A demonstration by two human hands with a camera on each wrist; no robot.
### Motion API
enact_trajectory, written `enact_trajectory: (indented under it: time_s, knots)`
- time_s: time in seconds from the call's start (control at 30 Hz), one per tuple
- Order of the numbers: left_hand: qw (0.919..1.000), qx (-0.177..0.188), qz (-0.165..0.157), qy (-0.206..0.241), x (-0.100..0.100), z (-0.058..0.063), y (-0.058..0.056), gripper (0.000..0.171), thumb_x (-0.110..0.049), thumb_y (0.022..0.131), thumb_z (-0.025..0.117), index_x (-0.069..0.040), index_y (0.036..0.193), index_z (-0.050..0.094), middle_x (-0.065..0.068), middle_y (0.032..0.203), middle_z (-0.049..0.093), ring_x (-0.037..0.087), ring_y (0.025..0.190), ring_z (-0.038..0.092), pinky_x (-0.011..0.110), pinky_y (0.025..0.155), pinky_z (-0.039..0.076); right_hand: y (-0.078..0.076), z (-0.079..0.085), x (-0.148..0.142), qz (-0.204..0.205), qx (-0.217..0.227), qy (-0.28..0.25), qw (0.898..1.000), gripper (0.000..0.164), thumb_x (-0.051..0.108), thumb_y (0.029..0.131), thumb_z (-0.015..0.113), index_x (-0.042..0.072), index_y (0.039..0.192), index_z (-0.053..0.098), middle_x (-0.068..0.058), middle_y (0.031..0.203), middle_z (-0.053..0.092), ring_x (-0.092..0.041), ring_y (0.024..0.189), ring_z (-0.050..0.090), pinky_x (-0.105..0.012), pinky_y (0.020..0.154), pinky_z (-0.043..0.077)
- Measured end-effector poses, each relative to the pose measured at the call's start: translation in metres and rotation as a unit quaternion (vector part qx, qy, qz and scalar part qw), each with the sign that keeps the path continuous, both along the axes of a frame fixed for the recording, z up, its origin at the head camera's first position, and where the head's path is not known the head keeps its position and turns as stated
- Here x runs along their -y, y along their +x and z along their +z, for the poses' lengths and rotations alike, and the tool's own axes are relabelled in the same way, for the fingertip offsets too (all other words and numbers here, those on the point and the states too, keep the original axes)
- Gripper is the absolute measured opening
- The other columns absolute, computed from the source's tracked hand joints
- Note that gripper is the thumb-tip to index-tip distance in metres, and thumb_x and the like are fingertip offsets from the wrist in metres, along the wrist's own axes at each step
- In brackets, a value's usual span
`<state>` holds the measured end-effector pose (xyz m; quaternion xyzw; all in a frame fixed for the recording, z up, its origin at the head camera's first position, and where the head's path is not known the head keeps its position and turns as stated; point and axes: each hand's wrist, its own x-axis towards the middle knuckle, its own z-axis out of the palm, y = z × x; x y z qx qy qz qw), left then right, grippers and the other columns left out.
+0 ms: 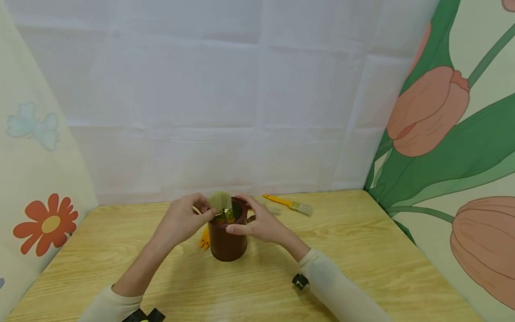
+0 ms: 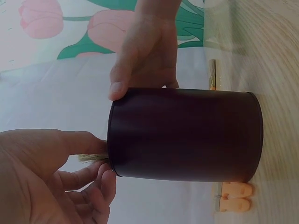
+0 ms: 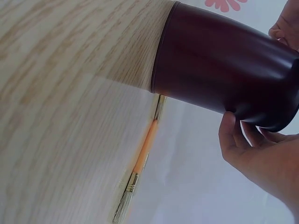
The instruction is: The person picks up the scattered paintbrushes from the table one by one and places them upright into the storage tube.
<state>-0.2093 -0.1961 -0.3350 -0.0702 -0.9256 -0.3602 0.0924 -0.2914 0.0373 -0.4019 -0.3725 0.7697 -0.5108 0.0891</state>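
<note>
On the wood-grain worktop (image 1: pixel 241 290) we see a dark brown container (image 1: pixel 228 245) standing upright. At its mouth, the left hand (image 1: pixel 186 219) pinches a paintbrush (image 1: pixel 220 202) between its fingers; the right hand (image 1: pixel 263 226) has fingers clamped around its rim. Orange handle ends (image 1: pixel 204 239) lie just left of it, an orange-handled brush (image 1: pixel 296 206) behind, rightward.

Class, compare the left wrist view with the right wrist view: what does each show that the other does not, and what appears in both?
Only the left wrist view: the bristles of the brush between the left hand's thumb and fingers, and pink tulips.

Only the right wrist view: part of a red flower.

Both: the brown can, both hands, with the right hand touching the can, the wooden table and the white backdrop.
</note>
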Motion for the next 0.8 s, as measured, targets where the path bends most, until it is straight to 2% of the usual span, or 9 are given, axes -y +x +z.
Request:
enact_trajectory:
  time_s: [0.2, 0.33, 0.57, 0.8]
  knots:
    - [0.9999, -0.011, -0.004, -0.008, 0.0, -0.004, -0.001, 0.018, -0.028, 0.096, 0.073, -0.01, 0.1, 0.07, 0.002, 0.088, 0.064, 0.019, 0.07, 0.059, 0.036, 0.055, 0.048, 0.0, 0.0, 0.001, -0.002, -0.002, 0.0, 1.0, 0.087, 0.054, 0.086, 0.078, 0.032, 0.157, 0.034, 0.011, 0.152, 0.039, -0.011, 0.128, 0.049, -0.043, 0.096, 0.049]
    - [0.9999, -0.006, -0.004, -0.015, 0.002, -0.006, -0.001, 0.02, -0.029, 0.096, 0.073, -0.01, 0.101, 0.07, 0.004, 0.089, 0.064, 0.019, 0.068, 0.057, 0.036, 0.055, 0.047, 0.001, -0.001, 0.001, 0.003, 0.0, 0.001, 1.0, 0.088, 0.054, 0.087, 0.077, 0.029, 0.159, 0.032, 0.009, 0.154, 0.038, -0.012, 0.129, 0.049, -0.042, 0.095, 0.05]
    - [0.9999, 0.011, -0.004, -0.012, 0.009, -0.005, -0.003, 0.031, -0.038, 0.099, 0.068, -0.011, 0.113, 0.068, 0.004, 0.097, 0.066, 0.024, 0.088, 0.066, 0.037, 0.064, 0.052, 0.003, 0.001, 0.001, 0.005, 0.007, 0.003, 1.0, 0.09, 0.055, 0.087, 0.077, 0.028, 0.159, 0.031, 0.008, 0.154, 0.038, -0.013, 0.13, 0.048, -0.041, 0.096, 0.049]
    - [1.0, 0.001, 0.004, 0.001, 0.012, -0.003, -0.007, 0.043, -0.051, 0.098, 0.065, -0.014, 0.12, 0.065, 0.005, 0.104, 0.067, 0.028, 0.097, 0.067, 0.041, 0.072, 0.055, 0.0, 0.001, -0.001, 0.0, 0.005, 0.003, 1.0, 0.088, 0.053, 0.088, 0.077, 0.026, 0.159, 0.032, 0.007, 0.153, 0.04, -0.013, 0.128, 0.049, -0.041, 0.095, 0.05]
